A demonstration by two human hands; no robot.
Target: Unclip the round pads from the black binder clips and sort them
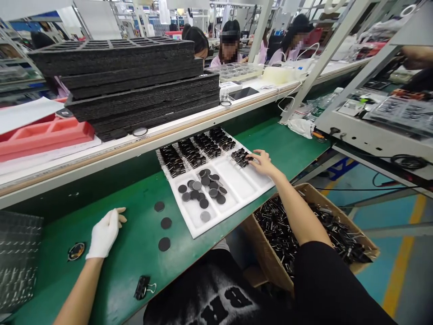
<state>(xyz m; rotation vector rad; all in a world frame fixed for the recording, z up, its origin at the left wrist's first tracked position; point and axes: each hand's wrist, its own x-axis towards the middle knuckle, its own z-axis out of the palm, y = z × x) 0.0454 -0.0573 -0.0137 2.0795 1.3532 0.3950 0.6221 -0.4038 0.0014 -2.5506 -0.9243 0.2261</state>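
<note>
My left hand point(104, 232), in a white glove with bare fingertips, rests on the green bench mat, fingers loosely bent and holding nothing. Left of it lies a small round part with a dark rim and coppery middle point(76, 251). My right hand point(262, 162) is bare, its fingertips closed on a black binder clip point(248, 159) at the edge of a small group in a white tray point(248, 184). Rows of binder clips point(189, 153) fill the tray's far compartments. Dark round discs point(204, 203) lie loose in its near left compartments, and three more discs point(166, 223) are lined up on the mat.
A single binder clip point(144, 287) lies near the front edge. Below my right arm stands a cardboard box point(270, 266) full of binder clips. Black foam trays point(142, 97) are stacked on the shelf, beside a red tray point(67, 131). Clear plastic trays point(18, 262) stand at left. Co-workers sit beyond.
</note>
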